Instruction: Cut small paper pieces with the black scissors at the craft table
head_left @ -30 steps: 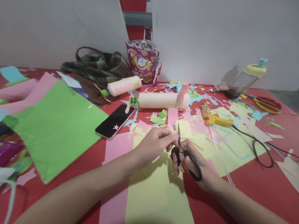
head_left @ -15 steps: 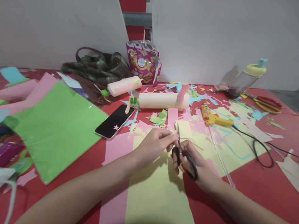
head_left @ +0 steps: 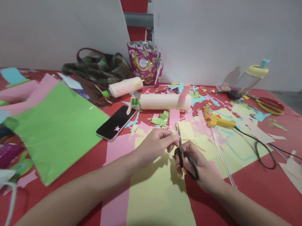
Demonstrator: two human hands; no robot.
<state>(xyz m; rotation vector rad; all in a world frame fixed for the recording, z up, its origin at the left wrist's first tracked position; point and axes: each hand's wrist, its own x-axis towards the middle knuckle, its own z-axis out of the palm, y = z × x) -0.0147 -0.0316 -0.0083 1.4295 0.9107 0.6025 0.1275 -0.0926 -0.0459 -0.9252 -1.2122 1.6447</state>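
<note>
Black-handled metal scissors (head_left: 181, 147) sit grasped in the right hand (head_left: 202, 168); the left hand (head_left: 157, 143) pinches a small pink paper piece (head_left: 178, 137) at the blades, above a pale-yellow paper sheet (head_left: 157, 198); rightward, the red bench (head_left: 211, 213) shows toward its near edge.

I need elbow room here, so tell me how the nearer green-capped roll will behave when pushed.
The roll will probably turn over easily, being round and on its side. The stick at its green cap might catch and slow it. The pink strip at its right end looks like thin paper, so would likely bend.
</note>
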